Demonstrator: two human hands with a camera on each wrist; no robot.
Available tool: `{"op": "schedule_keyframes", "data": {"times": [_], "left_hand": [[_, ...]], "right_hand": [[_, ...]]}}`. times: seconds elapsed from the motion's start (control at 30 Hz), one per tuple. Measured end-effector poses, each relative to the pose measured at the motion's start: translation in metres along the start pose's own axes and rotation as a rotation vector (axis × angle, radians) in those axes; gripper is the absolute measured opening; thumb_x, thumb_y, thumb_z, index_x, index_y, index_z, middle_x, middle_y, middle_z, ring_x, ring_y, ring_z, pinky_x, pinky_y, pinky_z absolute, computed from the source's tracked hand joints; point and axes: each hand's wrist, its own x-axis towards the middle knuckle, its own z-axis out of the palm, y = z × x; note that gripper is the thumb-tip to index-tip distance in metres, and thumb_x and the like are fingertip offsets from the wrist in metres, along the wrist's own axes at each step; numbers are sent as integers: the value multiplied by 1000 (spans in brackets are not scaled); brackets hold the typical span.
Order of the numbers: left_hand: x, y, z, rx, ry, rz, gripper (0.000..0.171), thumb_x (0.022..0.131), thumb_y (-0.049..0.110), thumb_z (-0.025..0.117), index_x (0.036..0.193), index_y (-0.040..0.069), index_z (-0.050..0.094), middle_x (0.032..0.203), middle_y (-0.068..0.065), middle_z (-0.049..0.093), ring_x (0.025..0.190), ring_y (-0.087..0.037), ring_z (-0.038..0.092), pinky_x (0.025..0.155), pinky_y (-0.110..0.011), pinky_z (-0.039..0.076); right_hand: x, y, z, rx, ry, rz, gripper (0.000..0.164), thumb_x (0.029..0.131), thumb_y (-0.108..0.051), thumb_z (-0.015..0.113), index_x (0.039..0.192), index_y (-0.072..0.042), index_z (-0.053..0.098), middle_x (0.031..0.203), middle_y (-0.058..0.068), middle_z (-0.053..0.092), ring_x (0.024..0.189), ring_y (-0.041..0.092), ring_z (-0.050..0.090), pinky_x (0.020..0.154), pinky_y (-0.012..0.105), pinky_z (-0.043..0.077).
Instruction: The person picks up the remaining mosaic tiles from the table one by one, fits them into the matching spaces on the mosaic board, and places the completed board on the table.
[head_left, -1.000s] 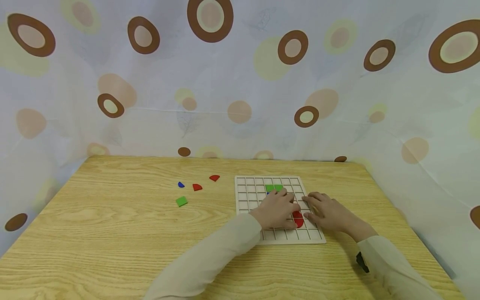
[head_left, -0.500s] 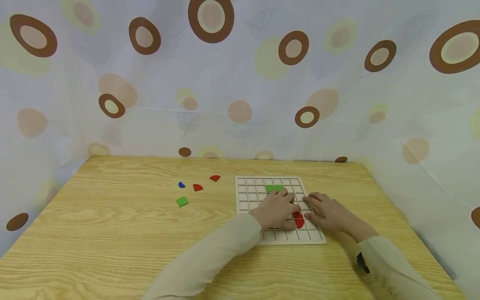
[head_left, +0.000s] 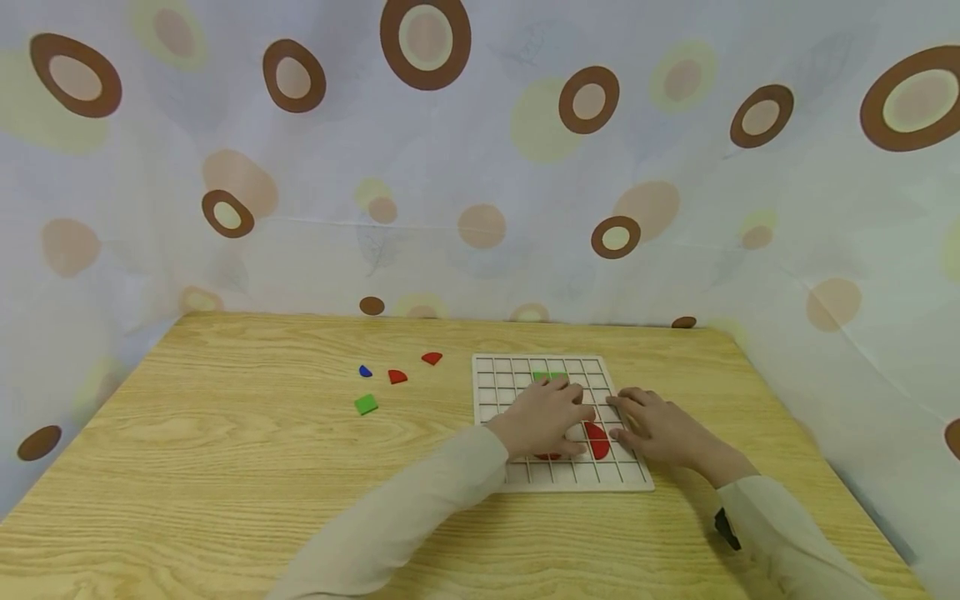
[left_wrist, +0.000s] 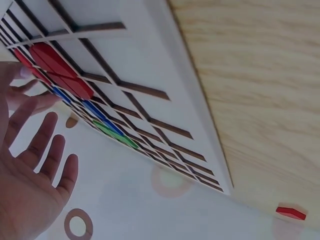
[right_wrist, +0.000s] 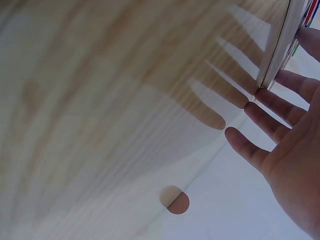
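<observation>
The person's left hand (head_left: 542, 417) is over a pale gridded board (head_left: 486, 396), palm down, fingers spread and slightly bent; whether the fingertips touch the board cannot be told. The right hand (head_left: 660, 427) is at the board's right edge, fingers spread apart, thumb and index finger reaching to that edge. Neither hand is seen gripping a piece.

Between the two hands, on the board, is a rounded red shape (head_left: 597, 440). Another bit of red (head_left: 547, 457) shows beneath the left hand, toward the board's front edge. Green pieces (head_left: 542, 376) sit beyond the left fingertips, near the board's back edge. The left wrist view also shows blue pieces (left_wrist: 102, 117) on the grid, between the red and the green.

The board lies flat on a wood-grain worktop (head_left: 225, 450), right of centre. Left of the board, toward the worktop's back edge, four loose pieces lie apart from one another: a green square (head_left: 366, 405) nearest the person, a small blue piece (head_left: 365, 371), a red wedge (head_left: 397, 377) and a second red wedge (head_left: 432, 358) closest to the board.

Pale sleeves (head_left: 405, 508) cover both arms. Behind the worktop hangs a whitish backdrop (head_left: 420, 275) with brown, peach and yellow-green ovals.
</observation>
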Motion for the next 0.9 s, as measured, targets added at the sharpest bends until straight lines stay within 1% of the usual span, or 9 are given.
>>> {"op": "schedule_keyframes", "data": {"times": [0.27,0.47,0.63,0.73,0.9], "left_hand": [[-16,-17,0,-29,44,-25,46,83,59,52,121,34,54,116,8,53,104,-12,46,85,-29,41],[-29,-28,1,-48,63,-34,46,83,58,53,120,31,55,114,7,54,100,-13,47,83,-29,41],[-41,-37,0,-87,73,-60,45,83,54,56,121,30,55,114,6,55,100,-14,48,82,-30,40],[-48,-44,2,-110,74,-74,42,84,52,56,119,29,56,114,5,56,102,-15,48,84,-31,41],[-60,-56,6,-122,69,-112,40,85,51,56,118,28,57,113,4,56,106,-17,49,89,-34,42]], "right_hand": [[1,1,3,-8,36,-10,48,88,-30,59,126,-3,51,121,20,52,106,38,53,82,53,45],[1,0,2,-6,6,5,49,89,-30,57,128,-3,50,124,20,51,109,38,52,85,53,44],[0,-1,0,-5,-3,9,48,90,-30,56,128,-2,50,124,20,50,109,39,51,85,54,43],[0,-1,0,-4,-2,10,48,90,-31,56,128,-3,50,124,20,50,110,39,51,85,55,43],[0,1,2,-8,-7,18,49,90,-34,55,128,-4,50,125,19,50,110,40,51,85,57,42]]}}
